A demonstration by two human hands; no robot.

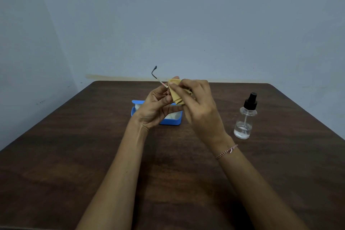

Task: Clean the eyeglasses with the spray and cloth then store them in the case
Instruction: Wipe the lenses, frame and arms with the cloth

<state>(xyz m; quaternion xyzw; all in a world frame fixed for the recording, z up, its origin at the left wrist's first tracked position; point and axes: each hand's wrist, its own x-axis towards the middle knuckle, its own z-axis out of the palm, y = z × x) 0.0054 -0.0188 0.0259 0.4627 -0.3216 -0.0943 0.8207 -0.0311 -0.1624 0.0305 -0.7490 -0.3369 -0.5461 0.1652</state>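
Above the middle of the table, my left hand (pixel 156 106) holds the eyeglasses (pixel 156 76). Only one thin temple arm with a dark tip shows, sticking up to the left; the lenses are hidden behind fingers and cloth. My right hand (pixel 197 102) pinches a folded yellow cloth (pixel 176 90) against the glasses. Behind and below the hands lies the open blue case (pixel 170 120) with a white lining, partly covered by my left hand. A clear spray bottle (pixel 245 117) with a black pump top stands upright to the right, apart from both hands.
A dark brown wooden table (pixel 93 155) fills the lower view, with its far edge near a pale blue wall (pixel 168 24). A thin bracelet (pixel 226 151) circles my right wrist.
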